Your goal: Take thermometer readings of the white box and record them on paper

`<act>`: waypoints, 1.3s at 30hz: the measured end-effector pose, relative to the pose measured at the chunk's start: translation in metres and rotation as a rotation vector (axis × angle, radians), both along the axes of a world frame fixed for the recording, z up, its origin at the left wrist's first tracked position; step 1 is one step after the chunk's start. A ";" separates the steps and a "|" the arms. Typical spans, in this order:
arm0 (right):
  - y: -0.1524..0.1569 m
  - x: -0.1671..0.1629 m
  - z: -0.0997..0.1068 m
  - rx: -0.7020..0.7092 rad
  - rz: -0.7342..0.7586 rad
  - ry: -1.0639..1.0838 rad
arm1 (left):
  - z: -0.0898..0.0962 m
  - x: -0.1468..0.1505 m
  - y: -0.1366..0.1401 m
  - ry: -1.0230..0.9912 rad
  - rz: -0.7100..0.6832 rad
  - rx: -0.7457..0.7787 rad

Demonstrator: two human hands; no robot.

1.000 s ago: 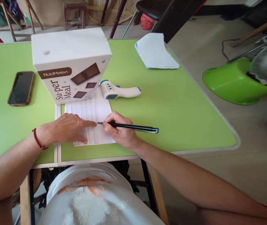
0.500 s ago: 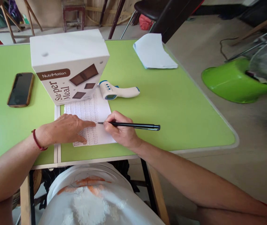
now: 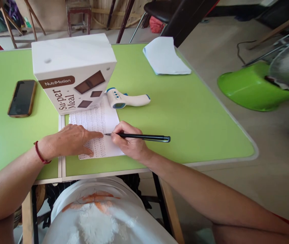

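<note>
A black pen [image 3: 146,137] is pinched in my right hand [image 3: 130,140], its tip touching or just above a sheet of paper [image 3: 112,117] covered on its left part with rows of handwriting. My left hand [image 3: 71,140] lies on the sheet with index finger and thumb stretched out; the index fingertip is close to the pen tip. A white NutriMotion box [image 3: 73,81] stands upright at the paper's far end and hides part of it. Right of the box, a white and blue infrared thermometer [image 3: 127,99] lies partly over the paper's far corner.
The green table [image 3: 197,128] has a pale rim and a seam left of the paper. A phone [image 3: 22,98] lies at the left. Folded white paper [image 3: 166,56] rests near the far right edge. Beyond the table are a wooden stool [image 3: 78,17] and a bright green plastic object [image 3: 251,88].
The pen's rear end has swung slightly left and down in my right hand. My left hand stays in place on the paper; the whole view shifts a little.
</note>
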State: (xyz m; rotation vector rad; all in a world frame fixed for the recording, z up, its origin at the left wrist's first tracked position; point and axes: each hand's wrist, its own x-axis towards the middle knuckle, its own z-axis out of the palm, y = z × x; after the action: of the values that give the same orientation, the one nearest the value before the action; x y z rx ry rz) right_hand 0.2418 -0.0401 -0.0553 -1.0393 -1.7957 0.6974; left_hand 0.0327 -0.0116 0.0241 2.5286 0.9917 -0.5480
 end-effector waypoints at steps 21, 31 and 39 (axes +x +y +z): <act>0.000 -0.001 -0.001 0.001 -0.020 -0.004 | -0.001 -0.002 0.002 -0.011 -0.018 0.010; 0.001 0.001 -0.001 -0.018 -0.081 0.029 | 0.000 -0.001 0.001 -0.015 -0.016 0.006; 0.001 0.001 -0.001 -0.034 -0.075 0.016 | -0.003 -0.002 0.001 -0.030 -0.025 0.026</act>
State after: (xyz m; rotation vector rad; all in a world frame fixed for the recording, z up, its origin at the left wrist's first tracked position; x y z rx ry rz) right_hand 0.2428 -0.0391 -0.0566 -1.1148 -1.7274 0.6903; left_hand 0.0310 -0.0101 0.0209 2.5681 0.9637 -0.5053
